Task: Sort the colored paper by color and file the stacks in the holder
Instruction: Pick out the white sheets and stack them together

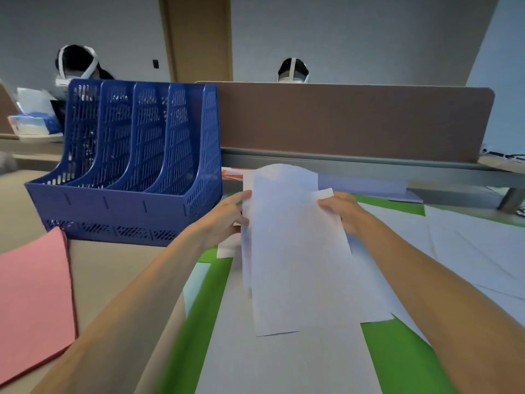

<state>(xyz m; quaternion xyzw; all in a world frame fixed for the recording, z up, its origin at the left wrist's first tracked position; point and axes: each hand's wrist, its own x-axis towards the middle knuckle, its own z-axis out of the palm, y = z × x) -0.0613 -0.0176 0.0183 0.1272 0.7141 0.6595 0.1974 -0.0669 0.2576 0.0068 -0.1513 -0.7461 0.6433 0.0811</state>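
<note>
1 blue mesh holder (pixel 127 172) w/ 4 slots is seen on the bench (pixel 113 268). Just right of it, a thin stack of white sheets (pixel 292 251) is held off the bench, top edge curled; exact no. can't be told. Its left edge is pinched by the left hand (pixel 227 214), its right edge by the right hand (pixel 341 211). 1 pink stack (pixel 31 294) lies in front-left of the holder. Green sheets (pixel 397 365) & more white ones are spread to the holder's right.

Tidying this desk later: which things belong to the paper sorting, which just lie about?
Job: white paper sheets gripped by left hand and right hand, pink paper stack, green paper sheets, blue plastic mesh file holder.
Lying about: brown desk divider panel, blue-and-white packet.
</note>
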